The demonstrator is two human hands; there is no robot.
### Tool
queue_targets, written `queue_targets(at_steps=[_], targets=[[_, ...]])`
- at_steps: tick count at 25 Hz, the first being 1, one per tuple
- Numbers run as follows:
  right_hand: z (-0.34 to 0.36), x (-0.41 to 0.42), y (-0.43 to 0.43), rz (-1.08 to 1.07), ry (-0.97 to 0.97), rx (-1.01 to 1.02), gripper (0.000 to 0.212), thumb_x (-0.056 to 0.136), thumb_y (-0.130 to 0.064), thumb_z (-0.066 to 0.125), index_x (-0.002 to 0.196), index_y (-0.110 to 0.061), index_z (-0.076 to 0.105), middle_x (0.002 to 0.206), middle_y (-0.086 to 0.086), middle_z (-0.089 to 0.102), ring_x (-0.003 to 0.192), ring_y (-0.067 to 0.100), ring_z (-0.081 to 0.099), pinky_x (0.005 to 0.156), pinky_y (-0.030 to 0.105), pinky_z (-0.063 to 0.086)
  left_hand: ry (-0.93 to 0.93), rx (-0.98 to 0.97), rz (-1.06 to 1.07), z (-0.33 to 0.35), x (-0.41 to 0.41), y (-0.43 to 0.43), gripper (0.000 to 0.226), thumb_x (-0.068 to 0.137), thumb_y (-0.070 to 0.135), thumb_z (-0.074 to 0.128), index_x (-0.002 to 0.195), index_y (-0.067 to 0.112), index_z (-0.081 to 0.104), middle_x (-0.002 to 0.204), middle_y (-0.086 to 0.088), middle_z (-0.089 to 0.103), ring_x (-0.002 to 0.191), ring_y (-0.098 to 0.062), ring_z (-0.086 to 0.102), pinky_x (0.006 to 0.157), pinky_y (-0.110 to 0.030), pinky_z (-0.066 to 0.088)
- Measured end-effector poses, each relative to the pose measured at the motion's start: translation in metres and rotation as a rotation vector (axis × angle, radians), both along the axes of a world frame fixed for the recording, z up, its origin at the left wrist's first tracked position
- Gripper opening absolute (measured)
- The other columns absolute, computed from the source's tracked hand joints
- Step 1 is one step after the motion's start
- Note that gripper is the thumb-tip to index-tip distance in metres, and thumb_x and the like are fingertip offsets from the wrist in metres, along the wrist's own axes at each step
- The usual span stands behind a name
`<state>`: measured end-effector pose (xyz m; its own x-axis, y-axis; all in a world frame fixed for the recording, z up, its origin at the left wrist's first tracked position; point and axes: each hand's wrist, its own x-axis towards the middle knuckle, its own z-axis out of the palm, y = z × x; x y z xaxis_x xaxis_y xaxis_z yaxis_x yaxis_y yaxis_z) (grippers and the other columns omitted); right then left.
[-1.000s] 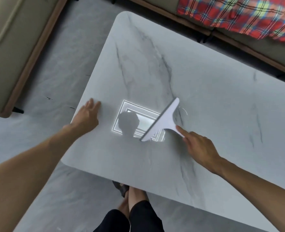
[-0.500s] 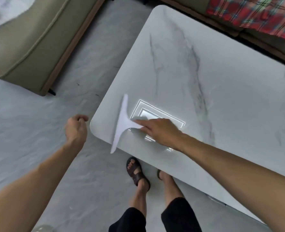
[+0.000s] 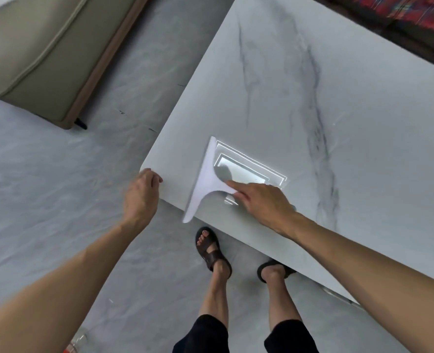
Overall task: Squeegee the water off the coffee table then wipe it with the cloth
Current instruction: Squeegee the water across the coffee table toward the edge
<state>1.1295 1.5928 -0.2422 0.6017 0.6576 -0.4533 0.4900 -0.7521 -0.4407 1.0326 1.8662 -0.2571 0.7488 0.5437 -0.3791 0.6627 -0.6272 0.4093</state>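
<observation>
A white squeegee [image 3: 205, 179] lies flat on the grey marble coffee table [image 3: 312, 110], its blade near the table's near left corner and overhanging the front edge. My right hand [image 3: 261, 202] grips the squeegee's handle, index finger stretched along it. My left hand [image 3: 140, 194] is at the table's corner, fingers curled against the edge, holding nothing. A bright ceiling-light reflection shows on the tabletop beside the blade. No cloth is in view.
A beige sofa [image 3: 40, 52] stands at the upper left on the grey floor. A red plaid fabric [image 3: 414, 11] lies past the table's far edge. My feet in dark sandals [image 3: 210, 250] stand at the table's front edge. A plastic bottle [image 3: 77, 340] lies on the floor.
The squeegee has swept from the table's middle to its near left corner. My left hand left the tabletop, hung off the table, and now touches the corner edge.
</observation>
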Motion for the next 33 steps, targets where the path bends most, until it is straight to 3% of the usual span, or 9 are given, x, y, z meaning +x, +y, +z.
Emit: queue_targets(at_steps=[4, 9, 12, 16, 19, 21, 26, 31, 33], targets=[[0.019, -0.002, -0.118, -0.137, -0.055, -0.158, 0.041, 0.101, -0.043, 0.034, 0.141, -0.051, 0.034, 0.108, -0.006, 0.071, 0.089, 0.023, 0.066, 0.065, 0.035, 0.050, -0.013, -0.075, -0.276, 0.001, 0.015, -0.054, 0.021, 0.097, 0.011, 0.044, 0.090, -0.001, 0.059, 0.099, -0.013, 0.056, 0.091, -0.029, 0.055, 0.083, -0.042, 0.045], [0.044, -0.005, -0.209, -0.361, -0.057, -0.248, 0.038, 0.099, -0.048, 0.037, 0.136, -0.054, 0.042, 0.109, -0.007, 0.072, 0.090, 0.023, 0.067, 0.068, 0.034, 0.052, 0.075, -0.168, -0.321, 0.002, 0.033, -0.105, 0.022, 0.098, 0.016, 0.041, 0.093, 0.007, 0.060, 0.097, -0.005, 0.058, 0.082, -0.023, 0.056, 0.072, -0.030, 0.040], [0.049, -0.006, -0.197, -0.380, -0.039, -0.147, 0.038, 0.098, -0.049, 0.038, 0.136, -0.058, 0.038, 0.115, -0.014, 0.070, 0.097, 0.017, 0.066, 0.074, 0.034, 0.054, 0.087, -0.149, -0.183, 0.008, 0.033, -0.107, 0.024, 0.095, 0.018, 0.043, 0.089, 0.015, 0.066, 0.084, -0.001, 0.065, 0.066, -0.020, 0.054, 0.060, -0.028, 0.038], [0.025, -0.022, -0.105, -0.153, 0.099, 0.022, 0.041, 0.098, -0.049, 0.041, 0.137, -0.060, 0.034, 0.137, -0.022, 0.055, 0.123, 0.012, 0.055, 0.094, 0.032, 0.047, 0.091, -0.114, -0.019, 0.010, 0.023, -0.099, 0.025, 0.093, 0.021, 0.045, 0.079, 0.021, 0.066, 0.078, -0.002, 0.066, 0.060, -0.021, 0.053, 0.058, -0.030, 0.040], [0.002, -0.046, -0.056, 0.018, 0.126, 0.015, 0.038, 0.098, -0.045, 0.043, 0.135, -0.055, 0.041, 0.126, -0.012, 0.064, 0.112, 0.021, 0.059, 0.076, 0.034, 0.044, 0.127, -0.104, -0.053, 0.006, 0.010, -0.101, 0.024, 0.096, 0.028, 0.045, 0.085, 0.016, 0.063, 0.082, -0.004, 0.067, 0.071, -0.025, 0.058, 0.066, -0.036, 0.048], [-0.006, -0.051, -0.069, -0.028, 0.129, -0.004, 0.038, 0.098, -0.046, 0.041, 0.135, -0.054, 0.040, 0.126, -0.010, 0.065, 0.113, 0.021, 0.059, 0.078, 0.035, 0.044, 0.141, -0.119, -0.112, 0.002, 0.003, -0.113, 0.016, 0.095, 0.025, 0.047, 0.096, 0.014, 0.059, 0.090, -0.003, 0.063, 0.079, -0.026, 0.058, 0.071, -0.036, 0.048], [0.010, -0.050, -0.192, -0.166, 0.097, -0.183, 0.039, 0.098, -0.046, 0.037, 0.134, -0.062, 0.035, 0.131, -0.014, 0.061, 0.116, 0.017, 0.060, 0.082, 0.035, 0.049, 0.093, -0.171, -0.365, -0.004, 0.000, -0.169, 0.020, 0.087, 0.007, 0.052, 0.107, 0.003, 0.053, 0.115, -0.007, 0.048, 0.103, -0.026, 0.051, 0.083, -0.032, 0.041], [0.037, -0.037, -0.310, -0.308, -0.009, -0.409, 0.035, 0.097, -0.051, 0.039, 0.130, -0.061, 0.045, 0.117, -0.013, 0.069, 0.109, 0.018, 0.063, 0.078, 0.032, 0.046, 0.381, -0.278, -0.312, -0.011, 0.015, -0.214, 0.040, 0.084, 0.011, 0.054, 0.123, 0.006, 0.047, 0.150, -0.022, 0.023, 0.138, -0.044, 0.020, 0.111, -0.048, 0.032], [0.046, -0.036, -0.333, -0.339, -0.067, -0.407, 0.035, 0.093, -0.059, 0.035, 0.125, -0.062, 0.049, 0.104, -0.016, 0.071, 0.099, 0.016, 0.066, 0.069, 0.029, 0.041, 0.432, -0.253, -0.331, -0.014, 0.021, -0.219, 0.045, 0.083, 0.010, 0.053, 0.127, 0.005, 0.044, 0.151, -0.031, 0.019, 0.138, -0.049, 0.016, 0.113, -0.052, 0.027]])
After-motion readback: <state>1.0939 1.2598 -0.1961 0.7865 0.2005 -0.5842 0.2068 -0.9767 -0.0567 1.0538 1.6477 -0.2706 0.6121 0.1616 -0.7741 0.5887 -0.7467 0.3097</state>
